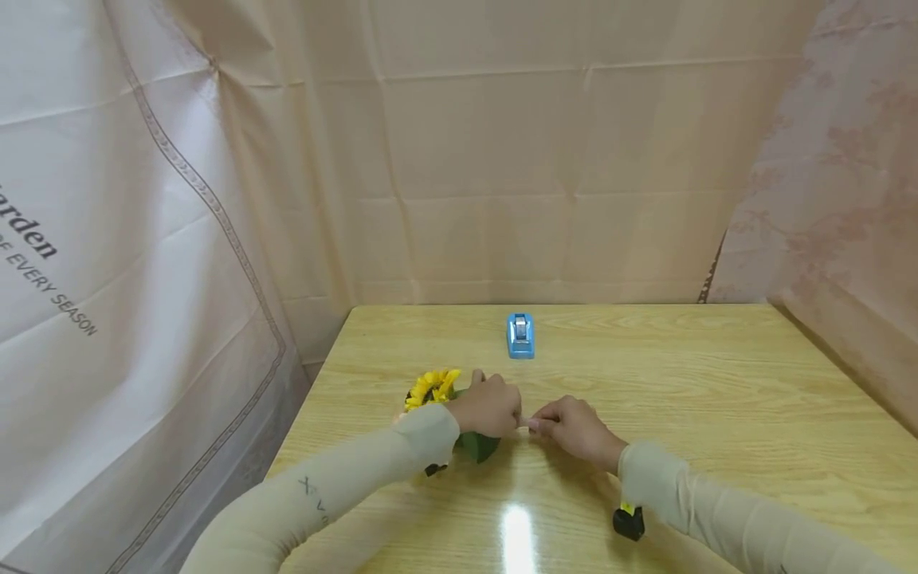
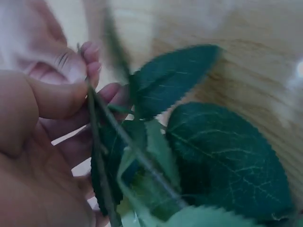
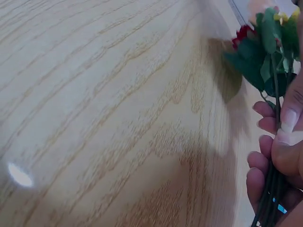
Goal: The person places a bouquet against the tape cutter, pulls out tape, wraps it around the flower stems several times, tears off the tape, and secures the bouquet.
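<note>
My left hand (image 1: 484, 405) grips a bunch of flowers by the stems, close below the leaves. A yellow sunflower (image 1: 433, 388) shows at the left end of the bunch, and the right wrist view adds a red flower (image 3: 242, 37). In the left wrist view thin stems (image 2: 142, 158) run past the left thumb among toothed green leaves (image 2: 227, 156). Right beside it, my right hand (image 1: 577, 430) pinches the lower stems (image 3: 269, 194) between thumb and curled fingers. The stems lie together there, and their ends run out of the right wrist view.
A blue tape dispenser (image 1: 520, 335) stands on the wooden table (image 1: 717, 383), beyond both hands. Cloth curtains (image 1: 488, 159) hang behind the table and at both sides. A small black device (image 1: 629, 522) shows beneath the right sleeve.
</note>
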### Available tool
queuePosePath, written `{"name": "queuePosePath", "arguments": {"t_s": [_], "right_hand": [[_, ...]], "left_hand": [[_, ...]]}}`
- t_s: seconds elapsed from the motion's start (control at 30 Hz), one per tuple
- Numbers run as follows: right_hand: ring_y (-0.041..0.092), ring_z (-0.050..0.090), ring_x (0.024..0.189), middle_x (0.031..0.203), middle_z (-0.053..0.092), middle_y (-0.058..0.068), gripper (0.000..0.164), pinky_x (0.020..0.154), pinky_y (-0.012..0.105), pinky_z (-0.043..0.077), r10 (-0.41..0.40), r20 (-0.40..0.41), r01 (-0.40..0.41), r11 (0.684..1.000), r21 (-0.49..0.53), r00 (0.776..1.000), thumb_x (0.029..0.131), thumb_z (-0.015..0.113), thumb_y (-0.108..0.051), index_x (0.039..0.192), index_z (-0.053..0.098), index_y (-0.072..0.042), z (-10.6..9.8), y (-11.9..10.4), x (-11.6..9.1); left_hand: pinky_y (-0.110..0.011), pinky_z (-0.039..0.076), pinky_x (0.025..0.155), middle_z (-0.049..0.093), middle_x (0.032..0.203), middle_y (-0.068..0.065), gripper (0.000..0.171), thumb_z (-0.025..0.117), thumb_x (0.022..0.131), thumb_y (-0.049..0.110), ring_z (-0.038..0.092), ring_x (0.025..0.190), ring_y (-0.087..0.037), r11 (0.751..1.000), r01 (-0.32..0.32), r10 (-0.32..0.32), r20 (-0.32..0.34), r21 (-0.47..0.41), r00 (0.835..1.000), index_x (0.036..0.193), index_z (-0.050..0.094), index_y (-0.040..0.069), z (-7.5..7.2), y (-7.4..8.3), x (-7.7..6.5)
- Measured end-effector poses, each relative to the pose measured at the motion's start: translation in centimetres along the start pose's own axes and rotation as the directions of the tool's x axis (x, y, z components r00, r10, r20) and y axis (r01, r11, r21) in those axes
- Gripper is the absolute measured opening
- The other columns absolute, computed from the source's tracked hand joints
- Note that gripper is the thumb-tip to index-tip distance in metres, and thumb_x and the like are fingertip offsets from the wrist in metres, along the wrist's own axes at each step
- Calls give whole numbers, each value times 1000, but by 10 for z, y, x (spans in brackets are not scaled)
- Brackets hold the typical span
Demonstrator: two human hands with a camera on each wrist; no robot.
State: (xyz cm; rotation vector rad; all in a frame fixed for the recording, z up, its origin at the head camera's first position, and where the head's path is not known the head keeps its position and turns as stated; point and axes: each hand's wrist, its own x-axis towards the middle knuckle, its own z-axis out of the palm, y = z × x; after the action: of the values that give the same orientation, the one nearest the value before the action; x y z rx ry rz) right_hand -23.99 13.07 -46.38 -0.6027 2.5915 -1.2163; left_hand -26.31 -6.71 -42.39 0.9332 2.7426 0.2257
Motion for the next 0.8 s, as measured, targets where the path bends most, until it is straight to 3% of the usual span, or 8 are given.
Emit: {"name": "queuePosePath", "arguments": {"t_s": [0.13, 0.27, 0.57, 0.8], "right_hand": [[15, 57, 76, 96, 75, 2, 17, 70, 35, 49, -25, -44, 23, 999, -48, 999, 101, 67, -17, 97, 81, -8, 1, 1, 2], [14, 61, 80, 96, 76, 1, 16, 71, 35, 52, -26, -64, 22, 998, -62, 998, 100, 68, -16, 98, 81, -9, 3, 3, 3], [16, 61, 92, 108, 74, 2, 24, 81, 40, 52, 60, 30, -61, 998, 33, 998, 105, 60, -22, 110, 80, -8, 0, 1, 3], [20, 61, 101, 116, 73, 6, 28, 90, 47, 51, 100, 97, -105, 993, 49, 990, 108, 54, -20, 109, 78, -6, -6, -3, 5]], "left_hand": [[-44, 24, 89, 71, 69, 11, 21, 67, 99, 19, 54, 77, -9, 994, 41, -34, 65, -105, 997, 84, 82, 17, -8, -3, 3], [-43, 23, 90, 70, 71, 14, 22, 67, 99, 19, 54, 80, -10, 994, 50, -44, 66, -96, 997, 83, 82, 19, -7, -4, 3], [-41, 25, 86, 67, 76, 18, 15, 73, 97, 30, 44, 87, -15, 998, 13, -9, -78, 56, 997, 90, 84, 22, 7, -4, 1], [-39, 27, 85, 63, 68, 18, 21, 70, 98, 37, 42, 85, -13, 975, -32, 76, -193, 222, 978, 90, 84, 23, 15, -4, -4]]}}
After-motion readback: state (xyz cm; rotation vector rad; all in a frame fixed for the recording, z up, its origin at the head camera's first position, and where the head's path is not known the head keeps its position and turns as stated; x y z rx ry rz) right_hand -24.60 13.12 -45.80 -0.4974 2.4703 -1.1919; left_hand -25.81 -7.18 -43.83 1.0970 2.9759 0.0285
